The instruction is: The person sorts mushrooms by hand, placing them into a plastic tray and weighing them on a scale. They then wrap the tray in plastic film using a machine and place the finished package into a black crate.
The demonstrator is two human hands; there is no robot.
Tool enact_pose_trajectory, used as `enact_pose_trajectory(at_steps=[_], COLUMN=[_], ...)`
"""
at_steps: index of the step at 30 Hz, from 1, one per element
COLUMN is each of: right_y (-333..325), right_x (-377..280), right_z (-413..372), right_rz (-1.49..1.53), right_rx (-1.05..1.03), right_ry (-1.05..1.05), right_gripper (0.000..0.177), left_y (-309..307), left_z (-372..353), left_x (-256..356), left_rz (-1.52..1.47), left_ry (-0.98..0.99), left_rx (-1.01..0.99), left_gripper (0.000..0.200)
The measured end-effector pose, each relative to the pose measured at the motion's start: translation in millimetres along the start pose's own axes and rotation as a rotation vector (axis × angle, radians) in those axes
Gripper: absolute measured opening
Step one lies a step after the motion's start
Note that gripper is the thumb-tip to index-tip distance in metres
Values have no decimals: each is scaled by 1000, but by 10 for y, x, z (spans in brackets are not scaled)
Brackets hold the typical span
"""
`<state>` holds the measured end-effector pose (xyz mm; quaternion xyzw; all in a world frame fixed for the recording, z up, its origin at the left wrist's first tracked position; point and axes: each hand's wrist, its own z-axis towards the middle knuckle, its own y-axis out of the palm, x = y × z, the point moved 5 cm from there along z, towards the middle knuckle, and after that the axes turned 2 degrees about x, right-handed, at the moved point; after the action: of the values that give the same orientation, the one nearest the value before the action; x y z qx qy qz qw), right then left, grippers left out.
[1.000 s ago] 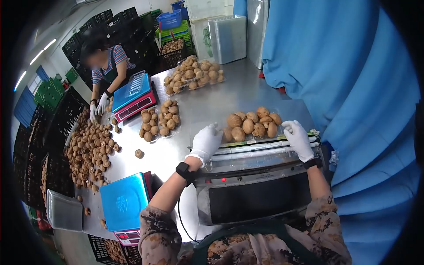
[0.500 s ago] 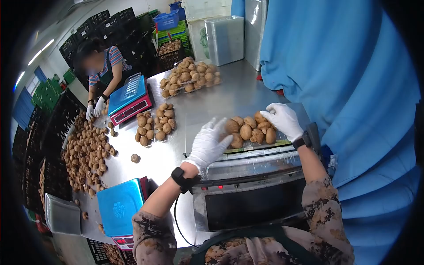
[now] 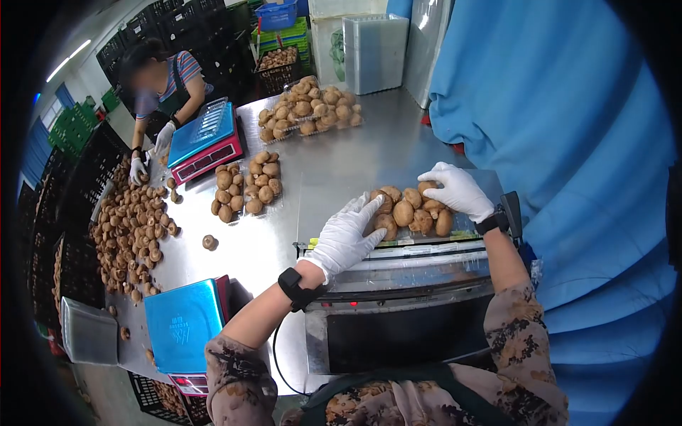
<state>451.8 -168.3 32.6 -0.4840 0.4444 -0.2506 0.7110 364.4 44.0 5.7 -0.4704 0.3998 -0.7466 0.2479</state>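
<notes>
A tray of brown mushrooms (image 3: 405, 212) rests on a clear sheet of film at the wrapping machine (image 3: 398, 284). My left hand (image 3: 348, 236), in a white glove, grips the tray's left end, its fingertips against the outer mushrooms. At the far right corner, my gloved right hand (image 3: 458, 190) holds the other end with bent fingers. The tray's edges are mostly hidden under the mushrooms and gloves.
Loose mushrooms (image 3: 128, 234) are heaped at the left. Two filled trays (image 3: 245, 186) and a stack of packed trays (image 3: 311, 110) stand beyond. Blue-topped scales (image 3: 185, 325) sit near me; a co-worker (image 3: 170, 92) handles mushrooms. A blue curtain (image 3: 561, 163) hangs right.
My left hand has closed in from the left onto the end of the mushroom tray. My right hand stays at its corner. The co-worker's hands have moved apart, and the view has shifted slightly.
</notes>
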Motion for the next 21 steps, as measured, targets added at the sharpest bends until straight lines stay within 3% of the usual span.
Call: enact_pose_trajectory(at_steps=[8,12,13,15,17,21], right_y=[-100,-436,-519,-602,-595,-476], right_x=[47,128,170,308,447,417], right_z=[-214,-750,-957,-1323,-1726,-2051], right_rz=[304,347,308,261,62,-311], right_rx=[141,404,412,430,368,341], right_ry=[18,36,122,250,451,416], right_gripper=[27,21,19,18,20,35], left_y=[-68,-507,-603,-736,-694,-481], left_z=[-53,-422,-579,-896,-1195,-1349], left_x=[1,-33,-76,-152,-233,-165], left_rz=[-90,-150,-125,-106,83,273], left_ry=[-71,-119,-136,-378,-398,-348], left_rx=[-5,235,281,309,329,313], left_gripper=[58,47,45,24,16,21])
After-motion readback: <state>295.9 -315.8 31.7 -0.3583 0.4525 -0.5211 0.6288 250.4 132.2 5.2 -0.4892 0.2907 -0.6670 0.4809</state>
